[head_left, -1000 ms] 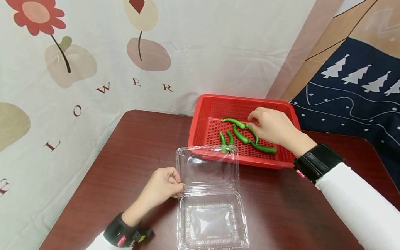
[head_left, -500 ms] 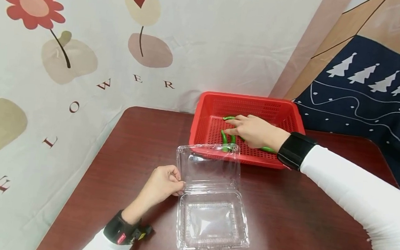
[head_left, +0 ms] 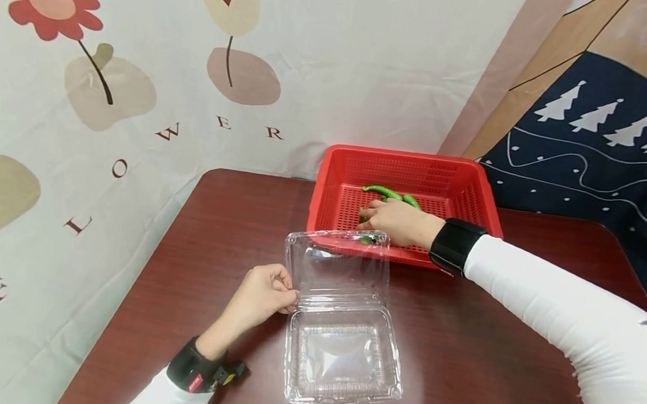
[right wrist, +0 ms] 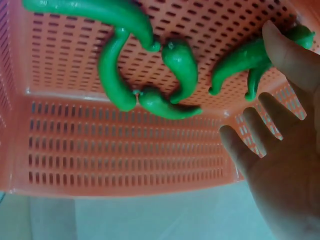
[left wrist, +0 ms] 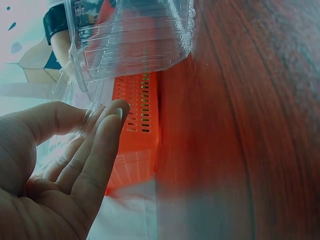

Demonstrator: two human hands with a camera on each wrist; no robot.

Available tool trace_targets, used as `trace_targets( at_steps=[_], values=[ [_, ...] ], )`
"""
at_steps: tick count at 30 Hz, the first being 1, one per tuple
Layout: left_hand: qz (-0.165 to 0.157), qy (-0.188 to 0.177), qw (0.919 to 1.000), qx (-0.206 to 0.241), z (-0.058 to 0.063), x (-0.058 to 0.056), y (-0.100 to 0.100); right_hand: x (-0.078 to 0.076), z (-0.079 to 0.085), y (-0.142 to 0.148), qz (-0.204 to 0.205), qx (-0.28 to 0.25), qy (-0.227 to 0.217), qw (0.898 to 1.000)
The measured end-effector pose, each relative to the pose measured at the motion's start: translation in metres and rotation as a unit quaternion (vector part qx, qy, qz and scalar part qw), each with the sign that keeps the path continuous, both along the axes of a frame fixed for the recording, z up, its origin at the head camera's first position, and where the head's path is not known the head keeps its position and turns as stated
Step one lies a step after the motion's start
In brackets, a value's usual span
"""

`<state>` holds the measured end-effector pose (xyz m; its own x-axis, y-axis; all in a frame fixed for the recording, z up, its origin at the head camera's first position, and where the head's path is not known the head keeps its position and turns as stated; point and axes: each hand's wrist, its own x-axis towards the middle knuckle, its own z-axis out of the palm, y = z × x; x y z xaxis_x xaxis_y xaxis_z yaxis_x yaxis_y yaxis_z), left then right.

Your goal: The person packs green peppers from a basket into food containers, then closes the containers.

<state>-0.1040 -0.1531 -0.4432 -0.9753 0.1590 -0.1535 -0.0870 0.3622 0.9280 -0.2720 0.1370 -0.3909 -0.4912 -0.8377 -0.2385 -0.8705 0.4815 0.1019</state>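
Note:
A clear plastic clamshell box (head_left: 341, 391) stands with its lid raised. My left hand (head_left: 260, 294) pinches its left edge near the hinge; thumb and fingertips meet there in the left wrist view. Behind the box is a red perforated basket (head_left: 325, 180) holding several green chili peppers (head_left: 382, 190). My right hand (head_left: 398, 223) reaches into the basket's front left part, palm down. In the right wrist view its fingers are apart and loosely extended, the thumb over a pepper (right wrist: 240, 60) with a smaller one (right wrist: 253, 82) beside it. The hand hides some peppers from the head view.
The brown wooden table (head_left: 197, 231) bears both the box and the basket. A white flower-print cloth (head_left: 169, 78) hangs behind and to the left. A dark blue tree-print cloth (head_left: 590, 170) is at the right. The raised lid (head_left: 336, 268) overlaps the basket's front rim in the head view.
My right hand has moved left and downward across the basket, from the peppers on the right to those at the front left. The left hand has kept its hold on the box.

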Motion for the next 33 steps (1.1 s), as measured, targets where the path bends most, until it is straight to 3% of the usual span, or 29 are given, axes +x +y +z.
trace_targets(
  at_steps=[11,24,33],
  values=[
    [0.002,0.001,1.0,0.001,0.0,-0.001,0.0,-0.007,-0.011,-0.002,0.016,0.001,0.05,0.999],
    [0.0,0.0,1.0,0.002,-0.002,-0.001,0.0,-0.01,-0.013,-0.003,-0.032,0.01,0.02,0.999],
    [0.004,0.0,1.0,-0.002,0.001,0.0,0.0,-0.01,-0.01,-0.003,-0.086,0.018,-0.054,0.995]
  ],
)
